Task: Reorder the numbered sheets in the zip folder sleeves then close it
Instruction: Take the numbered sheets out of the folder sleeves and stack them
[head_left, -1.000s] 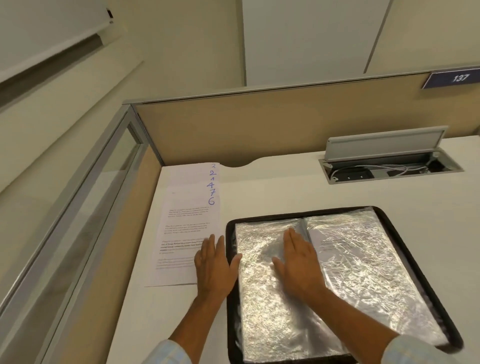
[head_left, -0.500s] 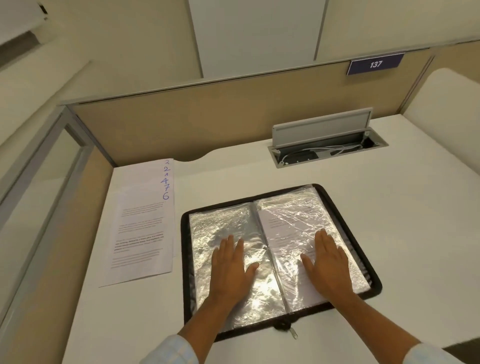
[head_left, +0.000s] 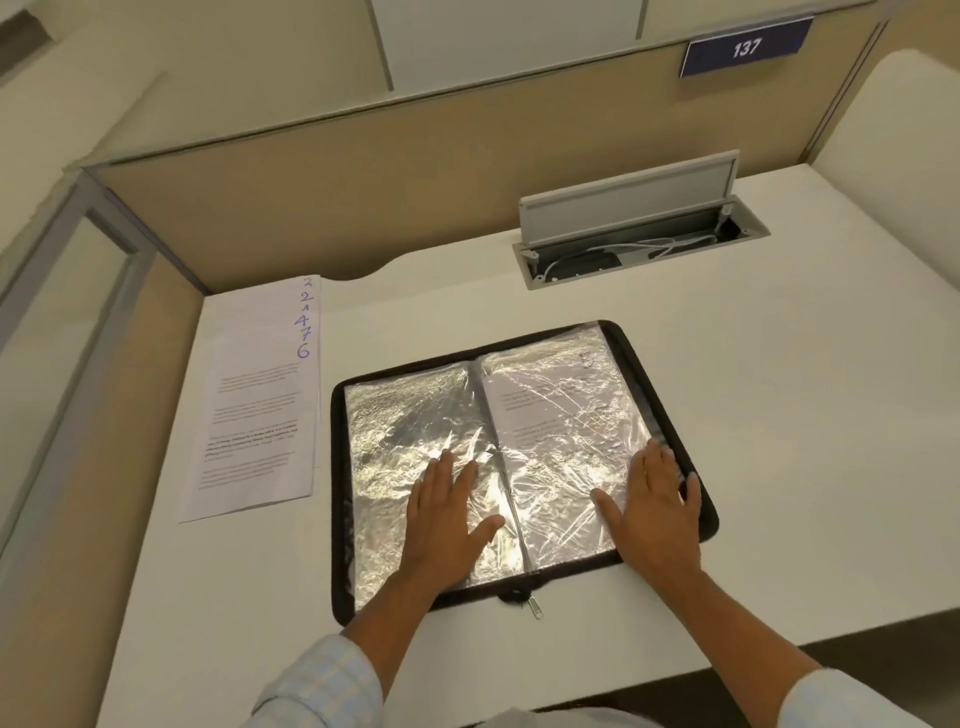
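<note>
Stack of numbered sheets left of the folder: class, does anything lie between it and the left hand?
Nothing visible does. The left hand rests flat on the folder's left sleeve; only the folder's black rim and desk surface separate it from the stack.

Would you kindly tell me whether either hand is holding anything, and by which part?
Nothing is held: the left hand and right hand rest flat, fingers straight, on the plastic sleeves of the open zip folder.

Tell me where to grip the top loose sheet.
Pinch the sheet's near right corner, coming from the folder side: it lies flat on the desk, so only an edge can be lifted, and that corner looks closest to the left hand.
</note>
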